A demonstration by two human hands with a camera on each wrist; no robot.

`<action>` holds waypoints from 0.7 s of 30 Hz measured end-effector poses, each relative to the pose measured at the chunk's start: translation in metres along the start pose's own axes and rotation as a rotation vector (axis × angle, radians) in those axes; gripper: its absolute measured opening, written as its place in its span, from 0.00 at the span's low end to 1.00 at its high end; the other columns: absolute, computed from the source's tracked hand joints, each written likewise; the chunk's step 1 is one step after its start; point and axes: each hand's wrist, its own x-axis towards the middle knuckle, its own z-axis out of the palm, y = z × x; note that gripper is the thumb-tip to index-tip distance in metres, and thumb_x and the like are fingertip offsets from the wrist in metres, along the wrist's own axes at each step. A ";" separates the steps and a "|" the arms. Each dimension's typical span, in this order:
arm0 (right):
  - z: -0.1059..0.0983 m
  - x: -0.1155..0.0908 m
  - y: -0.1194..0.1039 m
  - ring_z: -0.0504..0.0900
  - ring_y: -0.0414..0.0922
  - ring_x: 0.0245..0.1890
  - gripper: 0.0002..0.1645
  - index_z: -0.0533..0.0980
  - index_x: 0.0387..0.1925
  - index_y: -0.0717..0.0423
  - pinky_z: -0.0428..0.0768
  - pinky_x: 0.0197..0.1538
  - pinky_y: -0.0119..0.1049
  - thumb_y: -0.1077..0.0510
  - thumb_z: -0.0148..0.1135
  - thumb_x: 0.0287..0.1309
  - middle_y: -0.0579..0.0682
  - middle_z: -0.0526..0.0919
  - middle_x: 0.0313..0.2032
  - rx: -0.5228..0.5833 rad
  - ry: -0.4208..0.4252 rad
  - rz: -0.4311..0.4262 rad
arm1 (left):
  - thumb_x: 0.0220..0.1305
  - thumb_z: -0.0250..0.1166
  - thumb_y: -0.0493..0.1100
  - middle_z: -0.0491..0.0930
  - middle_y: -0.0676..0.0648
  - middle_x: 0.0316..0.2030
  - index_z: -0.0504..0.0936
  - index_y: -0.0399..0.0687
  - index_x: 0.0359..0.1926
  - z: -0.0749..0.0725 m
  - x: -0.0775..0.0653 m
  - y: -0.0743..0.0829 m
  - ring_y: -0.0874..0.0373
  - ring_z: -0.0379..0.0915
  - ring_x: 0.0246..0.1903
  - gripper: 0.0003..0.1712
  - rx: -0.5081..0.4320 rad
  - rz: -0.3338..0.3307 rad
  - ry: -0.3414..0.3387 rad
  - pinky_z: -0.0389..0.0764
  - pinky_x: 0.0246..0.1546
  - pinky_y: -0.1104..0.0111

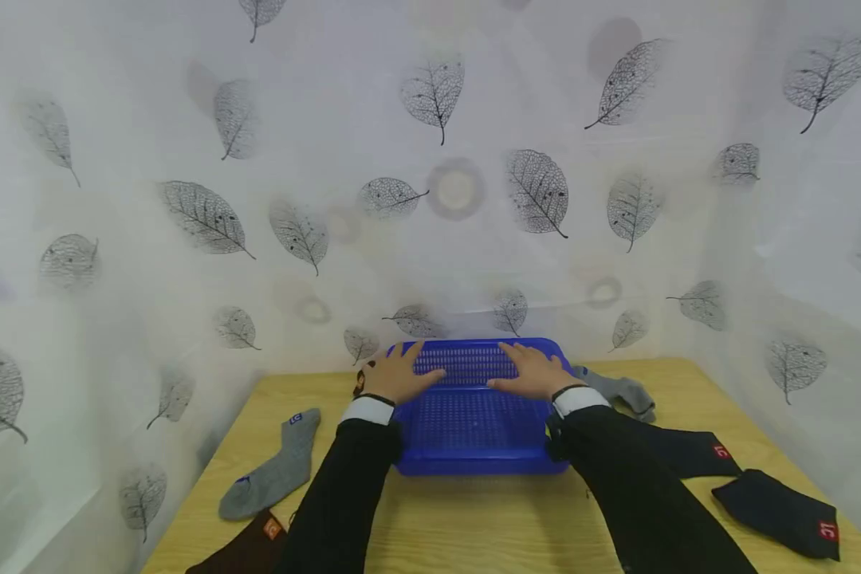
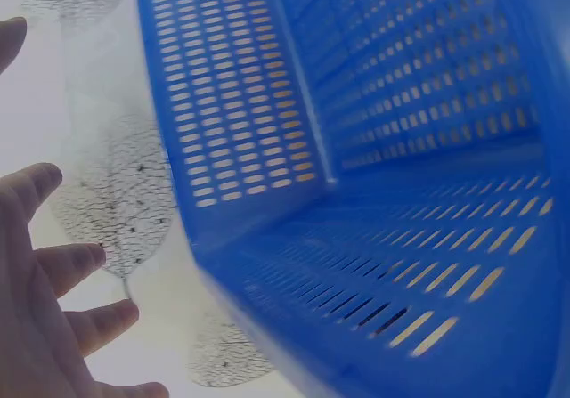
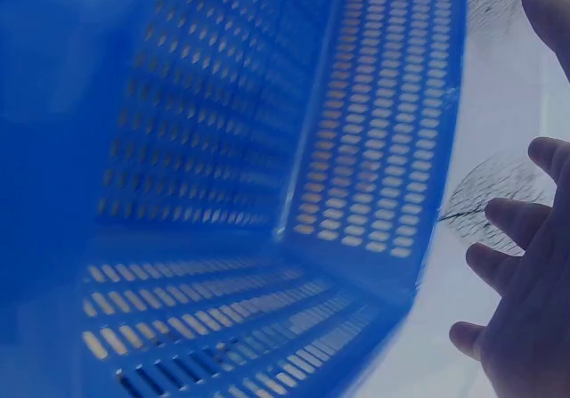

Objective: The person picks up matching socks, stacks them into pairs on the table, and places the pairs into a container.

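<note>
A blue plastic basket (image 1: 482, 465) with slotted walls stands near the back of the wooden table. Over its left side is my left hand (image 1: 397, 378), thumb and fingers spread, grasping nothing. My right hand (image 1: 533, 373) hovers over the opposite side in the same spread pose. In the left wrist view, the left fingers (image 2: 85, 328) are apart from the basket's far wall (image 2: 223, 86). The right wrist view likewise has gaps between the right fingers (image 3: 521, 224) and the basket rim. No object shows inside the basket.
Left of the basket lie a grey sock (image 1: 280, 470) and a brown sock (image 1: 240, 548). A dark item with orange (image 1: 360, 383) is partly hidden behind the left hand. On the right are a grey sock (image 1: 627, 395) and two dark socks (image 1: 692, 453) (image 1: 782, 514). Leaf-patterned sheeting (image 1: 452, 263) surrounds the table.
</note>
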 end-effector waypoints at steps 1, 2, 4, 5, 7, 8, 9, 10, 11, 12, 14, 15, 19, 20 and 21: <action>-0.002 -0.002 0.000 0.54 0.69 0.76 0.54 0.51 0.80 0.56 0.48 0.70 0.77 0.32 0.58 0.67 0.68 0.54 0.77 0.006 0.000 -0.015 | 0.67 0.57 0.71 0.59 0.34 0.76 0.59 0.55 0.80 -0.002 -0.002 -0.001 0.25 0.54 0.72 0.48 -0.010 0.017 0.012 0.55 0.66 0.27; -0.004 -0.004 0.001 0.54 0.69 0.76 0.54 0.52 0.80 0.56 0.48 0.70 0.77 0.32 0.58 0.67 0.68 0.55 0.77 0.009 0.000 -0.034 | 0.68 0.57 0.70 0.59 0.34 0.76 0.60 0.53 0.79 -0.004 -0.003 -0.004 0.26 0.55 0.72 0.47 -0.027 0.034 0.031 0.57 0.65 0.27; -0.007 -0.009 0.002 0.56 0.68 0.76 0.54 0.52 0.80 0.56 0.48 0.69 0.77 0.32 0.58 0.67 0.67 0.56 0.77 0.006 -0.001 -0.071 | 0.69 0.57 0.69 0.60 0.33 0.75 0.59 0.51 0.79 -0.010 -0.009 -0.014 0.28 0.56 0.72 0.47 -0.059 0.053 0.062 0.58 0.66 0.29; -0.008 -0.012 0.003 0.57 0.68 0.76 0.53 0.53 0.80 0.57 0.49 0.69 0.78 0.33 0.59 0.67 0.67 0.58 0.76 0.001 0.003 -0.091 | 0.70 0.57 0.68 0.60 0.33 0.75 0.59 0.50 0.79 -0.012 -0.012 -0.021 0.29 0.57 0.72 0.46 -0.071 0.058 0.080 0.60 0.65 0.29; -0.011 -0.019 0.004 0.59 0.67 0.75 0.53 0.54 0.79 0.58 0.51 0.69 0.78 0.33 0.59 0.67 0.66 0.60 0.76 -0.011 0.018 -0.129 | 0.71 0.58 0.65 0.62 0.32 0.74 0.61 0.44 0.78 -0.019 -0.020 -0.037 0.30 0.60 0.71 0.45 -0.107 0.055 0.115 0.62 0.66 0.32; -0.013 -0.023 0.004 0.60 0.67 0.75 0.52 0.55 0.79 0.59 0.52 0.69 0.77 0.34 0.60 0.67 0.66 0.61 0.75 -0.018 0.029 -0.151 | 0.71 0.58 0.63 0.63 0.32 0.73 0.61 0.42 0.77 -0.022 -0.024 -0.048 0.30 0.60 0.71 0.44 -0.128 0.045 0.134 0.63 0.66 0.33; -0.015 -0.027 0.005 0.60 0.66 0.74 0.52 0.56 0.78 0.60 0.54 0.69 0.76 0.34 0.60 0.67 0.66 0.62 0.75 -0.023 0.040 -0.171 | 0.72 0.58 0.63 0.64 0.31 0.73 0.62 0.40 0.77 -0.025 -0.029 -0.058 0.30 0.61 0.70 0.44 -0.146 0.023 0.142 0.64 0.66 0.34; -0.015 -0.032 0.005 0.61 0.66 0.74 0.51 0.57 0.78 0.61 0.56 0.70 0.74 0.35 0.61 0.67 0.66 0.63 0.74 -0.019 0.054 -0.192 | 0.72 0.58 0.63 0.65 0.31 0.72 0.63 0.38 0.76 -0.027 -0.034 -0.071 0.30 0.62 0.70 0.44 -0.150 -0.003 0.147 0.65 0.66 0.36; -0.016 -0.038 0.005 0.62 0.66 0.73 0.51 0.58 0.77 0.62 0.57 0.70 0.72 0.36 0.62 0.67 0.66 0.64 0.74 -0.011 0.065 -0.210 | 0.72 0.57 0.63 0.66 0.30 0.71 0.64 0.36 0.75 -0.028 -0.040 -0.083 0.30 0.63 0.69 0.44 -0.157 -0.034 0.143 0.67 0.66 0.37; -0.016 -0.044 0.005 0.63 0.67 0.73 0.50 0.58 0.77 0.63 0.59 0.71 0.70 0.37 0.63 0.67 0.67 0.64 0.73 -0.007 0.078 -0.230 | 0.72 0.57 0.63 0.67 0.29 0.70 0.65 0.35 0.73 -0.029 -0.046 -0.095 0.29 0.64 0.68 0.43 -0.158 -0.066 0.137 0.68 0.65 0.38; -0.016 -0.056 0.006 0.66 0.66 0.71 0.49 0.60 0.75 0.64 0.63 0.71 0.65 0.39 0.64 0.67 0.67 0.67 0.72 0.004 0.102 -0.272 | 0.73 0.56 0.62 0.68 0.28 0.69 0.67 0.33 0.72 -0.028 -0.058 -0.119 0.28 0.65 0.66 0.42 -0.147 -0.129 0.118 0.70 0.62 0.38; -0.015 -0.062 0.005 0.67 0.66 0.71 0.48 0.62 0.75 0.64 0.65 0.70 0.63 0.39 0.65 0.66 0.66 0.68 0.71 0.012 0.110 -0.293 | 0.73 0.57 0.61 0.69 0.27 0.67 0.68 0.32 0.70 -0.027 -0.064 -0.130 0.28 0.67 0.64 0.41 -0.139 -0.155 0.107 0.72 0.60 0.38; -0.010 -0.087 0.004 0.71 0.65 0.68 0.45 0.66 0.72 0.63 0.69 0.68 0.62 0.39 0.65 0.66 0.65 0.72 0.69 0.023 0.120 -0.369 | 0.72 0.61 0.56 0.76 0.25 0.58 0.73 0.27 0.64 -0.018 -0.082 -0.167 0.30 0.77 0.52 0.36 -0.112 -0.212 0.046 0.80 0.47 0.44; -0.009 -0.092 0.003 0.71 0.65 0.68 0.44 0.67 0.72 0.63 0.69 0.67 0.63 0.39 0.65 0.66 0.64 0.73 0.68 0.027 0.117 -0.384 | 0.71 0.63 0.55 0.78 0.24 0.56 0.74 0.26 0.62 -0.015 -0.085 -0.174 0.31 0.78 0.49 0.35 -0.107 -0.218 0.028 0.81 0.45 0.45; -0.007 -0.098 0.002 0.72 0.65 0.67 0.44 0.67 0.71 0.63 0.70 0.67 0.63 0.39 0.64 0.67 0.64 0.73 0.68 0.029 0.115 -0.400 | 0.70 0.64 0.54 0.78 0.25 0.55 0.75 0.25 0.61 -0.012 -0.087 -0.179 0.31 0.79 0.48 0.35 -0.102 -0.227 0.010 0.81 0.44 0.46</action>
